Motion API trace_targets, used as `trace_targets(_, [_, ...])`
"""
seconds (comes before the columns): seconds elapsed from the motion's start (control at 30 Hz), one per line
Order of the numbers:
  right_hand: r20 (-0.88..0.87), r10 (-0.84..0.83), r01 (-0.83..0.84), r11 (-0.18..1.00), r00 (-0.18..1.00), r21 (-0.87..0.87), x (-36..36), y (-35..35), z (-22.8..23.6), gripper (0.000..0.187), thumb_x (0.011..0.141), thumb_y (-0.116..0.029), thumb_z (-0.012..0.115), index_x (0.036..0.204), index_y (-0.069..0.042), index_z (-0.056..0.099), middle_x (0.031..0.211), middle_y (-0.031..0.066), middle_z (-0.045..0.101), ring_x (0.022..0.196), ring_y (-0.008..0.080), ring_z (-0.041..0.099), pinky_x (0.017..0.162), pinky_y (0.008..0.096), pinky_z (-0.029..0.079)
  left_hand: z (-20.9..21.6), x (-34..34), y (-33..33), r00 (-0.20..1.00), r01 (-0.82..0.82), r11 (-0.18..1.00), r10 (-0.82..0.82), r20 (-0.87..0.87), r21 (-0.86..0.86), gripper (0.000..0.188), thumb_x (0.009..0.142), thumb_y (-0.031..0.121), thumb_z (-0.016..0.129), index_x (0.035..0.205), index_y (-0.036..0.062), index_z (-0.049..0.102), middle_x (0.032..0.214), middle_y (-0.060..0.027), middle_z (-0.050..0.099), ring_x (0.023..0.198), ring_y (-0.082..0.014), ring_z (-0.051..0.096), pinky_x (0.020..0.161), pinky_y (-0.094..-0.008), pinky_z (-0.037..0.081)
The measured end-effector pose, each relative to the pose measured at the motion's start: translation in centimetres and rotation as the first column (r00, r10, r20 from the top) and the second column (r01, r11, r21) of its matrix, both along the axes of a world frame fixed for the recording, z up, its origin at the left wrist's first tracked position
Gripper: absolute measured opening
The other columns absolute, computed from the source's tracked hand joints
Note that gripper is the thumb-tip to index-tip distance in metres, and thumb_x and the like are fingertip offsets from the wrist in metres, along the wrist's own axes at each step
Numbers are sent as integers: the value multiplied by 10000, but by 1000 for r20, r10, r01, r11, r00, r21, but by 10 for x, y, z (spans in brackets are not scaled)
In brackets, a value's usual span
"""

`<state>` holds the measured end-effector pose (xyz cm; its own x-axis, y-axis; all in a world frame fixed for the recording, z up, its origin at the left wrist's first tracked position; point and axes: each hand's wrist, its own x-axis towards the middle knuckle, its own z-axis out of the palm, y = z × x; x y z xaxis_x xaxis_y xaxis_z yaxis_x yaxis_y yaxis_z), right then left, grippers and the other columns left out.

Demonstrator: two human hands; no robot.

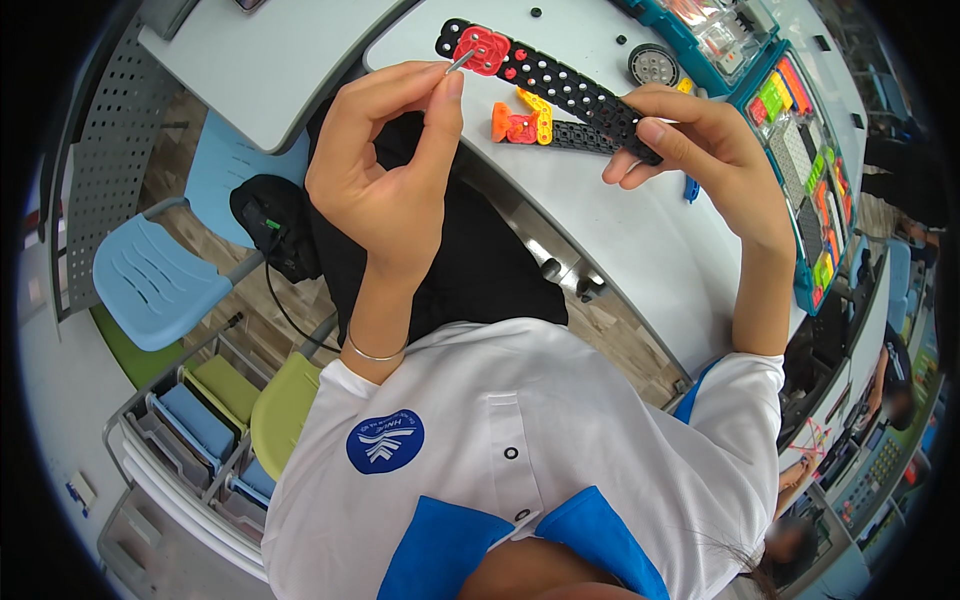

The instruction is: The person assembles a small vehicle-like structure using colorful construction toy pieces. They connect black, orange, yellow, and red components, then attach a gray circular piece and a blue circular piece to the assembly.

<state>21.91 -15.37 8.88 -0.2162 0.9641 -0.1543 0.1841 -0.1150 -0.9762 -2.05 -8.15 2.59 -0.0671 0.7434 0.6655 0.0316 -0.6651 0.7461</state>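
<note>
A thin metal shaft [460, 63] is pinched between the thumb and forefinger of my left hand [392, 170]. Its tip meets a red square piece [482, 51] on the far left part of a long black perforated beam [568, 88]. My right hand [715, 145] grips the beam's near right end, thumb on top and fingers beneath, holding it slanted above the table. Below lies another black beam [580, 137], partly hidden by the right hand, with yellow connectors [541, 110] and an orange-red piece [513, 126] at its left end.
On the white table [660, 270] lie a round black-grey wheel [653, 66], a blue piece [691, 188] and small black parts [536, 12]. An opened teal case [745, 88] of colourful parts edges the right. Blue chairs [160, 280] and a black bag [275, 225] are left.
</note>
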Motion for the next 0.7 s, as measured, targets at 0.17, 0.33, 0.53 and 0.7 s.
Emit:
trace_targets(0.17, [14,5,-5,999,1000,42,-2,-2,0,292,1026,-93,536,1242,87,612,1096,148,636,893,228,728,753,293,608,-3,-1,0,998,-19,1000,20,-59,10,183,775,-92,782,924,-2,725,897,-102,731,765,-126,684,688,-235,552])
trace_targets(0.33, [46,24,-27,997,999,69,-4,-4,2,286,1028,-81,523,1232,102,604,1083,138,622,917,210,717,770,283,597,-4,-1,0,999,-12,1000,12,-52,12,181,779,-89,779,927,0,727,913,-106,733,768,-130,685,688,-238,559])
trace_targets(0.53, [49,0,-4,996,999,83,-7,-6,3,263,1035,-92,536,1206,83,632,1013,82,628,910,155,702,799,270,589,-5,0,-1,999,3,1000,-3,-53,-16,175,779,-77,782,928,-1,727,921,-104,734,809,-145,700,718,-254,578])
trace_targets(0.7, [260,-2,-60,971,966,231,-9,-7,5,250,1007,-16,525,1205,95,630,1087,119,604,873,166,678,739,267,564,-5,0,-1,995,-15,1000,15,-104,-4,176,762,-80,787,905,4,729,916,-104,736,834,-160,710,725,-260,580])
